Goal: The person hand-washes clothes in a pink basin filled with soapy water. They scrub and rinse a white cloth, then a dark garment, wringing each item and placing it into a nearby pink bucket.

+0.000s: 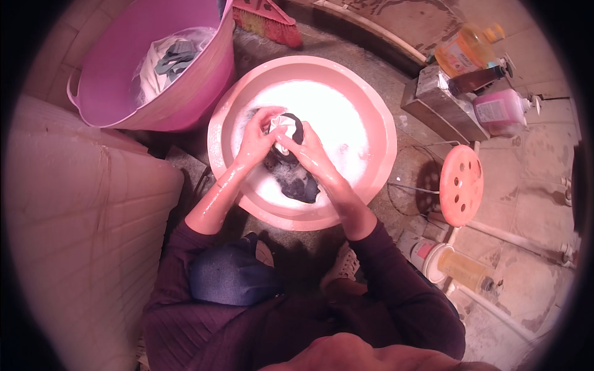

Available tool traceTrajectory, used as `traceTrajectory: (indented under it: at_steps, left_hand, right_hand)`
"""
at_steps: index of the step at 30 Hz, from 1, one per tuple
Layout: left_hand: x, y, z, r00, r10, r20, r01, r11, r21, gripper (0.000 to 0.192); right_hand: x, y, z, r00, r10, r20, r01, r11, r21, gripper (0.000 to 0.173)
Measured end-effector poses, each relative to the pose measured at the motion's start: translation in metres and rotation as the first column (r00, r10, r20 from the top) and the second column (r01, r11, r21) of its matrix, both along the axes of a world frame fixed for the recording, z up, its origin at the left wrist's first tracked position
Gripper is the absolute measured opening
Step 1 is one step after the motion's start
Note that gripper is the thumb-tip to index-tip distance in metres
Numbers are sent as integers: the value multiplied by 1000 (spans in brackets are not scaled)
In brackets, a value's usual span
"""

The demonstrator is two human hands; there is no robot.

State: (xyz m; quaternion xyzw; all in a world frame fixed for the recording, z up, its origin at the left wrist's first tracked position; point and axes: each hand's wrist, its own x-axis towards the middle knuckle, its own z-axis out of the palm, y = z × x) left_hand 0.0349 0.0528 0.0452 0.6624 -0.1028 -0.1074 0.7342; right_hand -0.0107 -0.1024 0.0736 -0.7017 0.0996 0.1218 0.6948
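Both my hands are wet and hold a bunched cloth garment over a round pink plastic basin (383, 134). The garment (283, 127) shows a white part ringed by a black part. My left hand (256, 137) grips its left side, and my right hand (308, 146) grips its right side, with the thumbs close together on the white fabric. Below the hands, dark cloth (301, 188) lies in the suds; whether it joins the held piece I cannot tell. White foam (343, 111) covers much of the water in the basin.
A purple tub (204, 97) holding wet white and grey cloth (174, 62) stands at upper left. Behind the basin lies a red-and-yellow broom head (269, 25). Several bottles stand on a grey ledge (445, 104) at right, near a round orange stool (461, 185). A tiled wall (93, 185) rises left.
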Motion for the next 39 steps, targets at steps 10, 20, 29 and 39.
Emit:
traceTrajectory:
  at_steps: [10,20,29,39]
  left_hand:
    - [-2,3,2,958,158,-239,-164,986,-4,19]
    - [30,2,2,952,266,-152,-256,963,85,20]
    - [58,-54,-93,973,-155,169,-86,437,895,28]
    - [72,-51,-81,759,-98,-643,-218,893,-393,49]
  right_hand:
    - [4,-34,-17,991,127,32,-99,888,-450,41]
    - [20,-26,-25,996,52,-66,-48,997,67,22]
    - [62,-37,-142,994,-101,-44,18,545,-838,30]
    - [42,36,-27,863,-98,495,305,883,-356,19]
